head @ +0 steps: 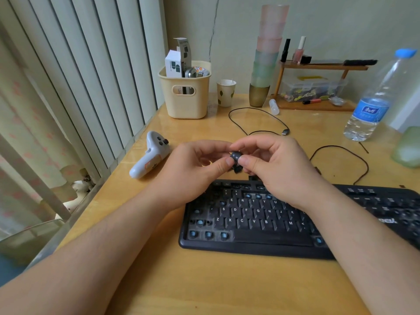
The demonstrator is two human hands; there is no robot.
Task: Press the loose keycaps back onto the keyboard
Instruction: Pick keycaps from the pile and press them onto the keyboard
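A black keyboard (254, 223) lies on the wooden desk in front of me, with several bare blue switch stems along its left side, bottom row and upper row. Above its top edge I hold one black keycap (235, 156) with white print between both hands. My left hand (195, 169) pinches it with thumb and fingers from the left. My right hand (277, 164) pinches it from the right. More dark keycaps (237, 169) lie on the desk just below my fingers, partly hidden.
A white game controller (148, 155) lies left of my hands. Behind stand a cream basket (186, 96), a paper cup (225, 93), stacked plastic cups (266, 64), a wooden shelf (318, 87) and a water bottle (372, 103). Black cables (256, 120) loop across the desk.
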